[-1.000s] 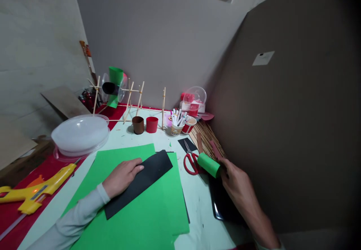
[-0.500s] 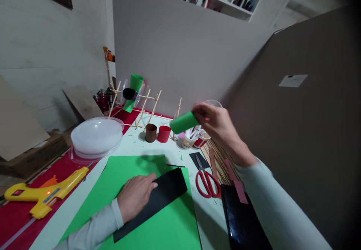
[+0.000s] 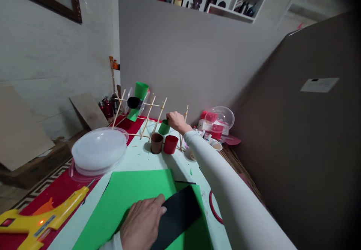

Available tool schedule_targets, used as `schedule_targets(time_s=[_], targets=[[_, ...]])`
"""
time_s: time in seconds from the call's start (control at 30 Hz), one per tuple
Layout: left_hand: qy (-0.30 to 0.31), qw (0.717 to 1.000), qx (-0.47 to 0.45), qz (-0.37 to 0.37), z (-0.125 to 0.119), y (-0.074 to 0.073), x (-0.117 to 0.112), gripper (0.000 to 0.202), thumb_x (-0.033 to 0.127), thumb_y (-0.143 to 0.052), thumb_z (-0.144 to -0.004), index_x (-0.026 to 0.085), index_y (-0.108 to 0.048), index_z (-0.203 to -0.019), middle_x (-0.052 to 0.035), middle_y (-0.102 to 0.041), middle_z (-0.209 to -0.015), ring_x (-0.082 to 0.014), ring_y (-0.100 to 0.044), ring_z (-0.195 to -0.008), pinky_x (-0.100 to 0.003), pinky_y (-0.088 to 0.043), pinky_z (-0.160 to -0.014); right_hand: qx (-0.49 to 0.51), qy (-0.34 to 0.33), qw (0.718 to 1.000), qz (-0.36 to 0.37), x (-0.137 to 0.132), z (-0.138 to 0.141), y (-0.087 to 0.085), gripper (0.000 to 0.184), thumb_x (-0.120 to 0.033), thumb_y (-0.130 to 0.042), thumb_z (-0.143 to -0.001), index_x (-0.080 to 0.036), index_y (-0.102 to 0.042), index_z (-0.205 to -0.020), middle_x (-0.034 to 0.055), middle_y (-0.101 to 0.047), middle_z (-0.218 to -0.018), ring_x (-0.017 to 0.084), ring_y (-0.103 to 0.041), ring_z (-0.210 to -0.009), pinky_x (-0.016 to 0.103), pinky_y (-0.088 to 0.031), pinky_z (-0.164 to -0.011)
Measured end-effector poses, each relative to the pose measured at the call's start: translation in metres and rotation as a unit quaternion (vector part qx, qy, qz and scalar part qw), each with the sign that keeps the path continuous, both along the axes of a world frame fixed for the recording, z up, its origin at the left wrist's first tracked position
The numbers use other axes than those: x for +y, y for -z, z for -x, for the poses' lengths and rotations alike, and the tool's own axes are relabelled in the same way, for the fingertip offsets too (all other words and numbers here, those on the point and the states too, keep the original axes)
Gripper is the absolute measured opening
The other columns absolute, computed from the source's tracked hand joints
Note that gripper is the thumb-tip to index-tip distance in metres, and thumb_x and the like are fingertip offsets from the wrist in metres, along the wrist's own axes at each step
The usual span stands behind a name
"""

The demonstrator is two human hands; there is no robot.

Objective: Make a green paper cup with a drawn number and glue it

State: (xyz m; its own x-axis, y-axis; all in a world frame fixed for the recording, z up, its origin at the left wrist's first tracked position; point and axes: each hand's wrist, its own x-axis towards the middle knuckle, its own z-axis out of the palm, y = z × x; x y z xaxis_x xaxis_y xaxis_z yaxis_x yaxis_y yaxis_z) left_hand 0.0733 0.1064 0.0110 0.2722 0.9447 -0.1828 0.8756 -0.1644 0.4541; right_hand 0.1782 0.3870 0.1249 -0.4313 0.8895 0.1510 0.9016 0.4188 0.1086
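Note:
My right hand (image 3: pixel 176 121) reaches far across the table, its fingers closed on the upper rim of a small green paper tube (image 3: pixel 164 127). That tube is upright, just behind a brown paper tube (image 3: pixel 156 144) and a red paper tube (image 3: pixel 170 144); whether its base touches the table is hidden. In front of me, my left hand (image 3: pixel 143 221) is closed on the edge of a black paper strip (image 3: pixel 180 214), which lies aslant over green paper sheets (image 3: pixel 135 186). The left fingertips are partly hidden under the hand.
At left are a yellow hot glue gun (image 3: pixel 45 225), its light glowing, and clear round plastic lids (image 3: pixel 100 148). Behind stands a stick frame (image 3: pixel 145 118) bearing a wheel with green and black tubes (image 3: pixel 134 102). My right arm mostly covers red-handled scissors (image 3: pixel 214 208).
My right hand has carried the green tube left and away from me, lowering it behind the brown and red tubes. My left hand stays on the black strip. The view has shifted slightly.

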Motion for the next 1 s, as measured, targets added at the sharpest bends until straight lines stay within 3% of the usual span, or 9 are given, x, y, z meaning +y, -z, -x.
schedule_targets(time_s=[0.27, 0.53, 0.73, 1.0], targets=[[-0.001, 0.998, -0.011, -0.067, 0.003, 0.015, 0.0, 0.039, 0.024, -0.032, -0.102, 0.026, -0.068, -0.118, -0.0103, -0.078, -0.112, -0.0317, -0.073, -0.105, -0.048, -0.057, -0.089, -0.037, 0.02, 0.999, 0.032, 0.001, 0.008, 0.03, 0.034, -0.035, -0.064, -0.098, -0.019, -0.061, -0.128, 0.0099, -0.063, -0.129, 0.024, -0.066, -0.109, 0.044, -0.058, -0.091], [0.002, 0.997, -0.025, -0.071, 0.005, 0.022, 0.002, 0.039, 0.024, -0.034, -0.102, 0.024, -0.068, -0.121, -0.0119, -0.077, -0.112, -0.034, -0.073, -0.104, -0.051, -0.057, -0.088, -0.018, 0.019, 0.999, 0.04, 0.005, 0.002, 0.03, 0.034, -0.035, -0.064, -0.098, -0.018, -0.061, -0.128, 0.0099, -0.063, -0.129, 0.024, -0.066, -0.109, 0.045, -0.058, -0.091], [0.006, 0.997, -0.02, -0.071, 0.005, 0.016, 0.001, 0.039, 0.026, -0.032, -0.102, 0.025, -0.068, -0.118, -0.0114, -0.078, -0.109, -0.0334, -0.074, -0.102, -0.05, -0.057, -0.088, 0.029, 0.003, 1.0, 0.009, 0.005, -0.013, 0.006, 0.034, -0.035, -0.063, -0.099, -0.018, -0.061, -0.128, 0.0101, -0.063, -0.129, 0.024, -0.066, -0.108, 0.045, -0.058, -0.091], [0.004, 0.999, -0.016, -0.045, 0.002, 0.003, -0.002, 0.037, 0.024, -0.033, -0.101, 0.023, -0.068, -0.113, -0.0134, -0.076, -0.118, -0.0342, -0.071, -0.11, -0.051, -0.056, -0.092, 0.105, -0.049, 0.988, -0.098, -0.031, -0.027, -0.053, 0.035, -0.035, -0.063, -0.099, -0.017, -0.06, -0.129, 0.0099, -0.064, -0.128, 0.024, -0.066, -0.109, 0.046, -0.057, -0.092]])
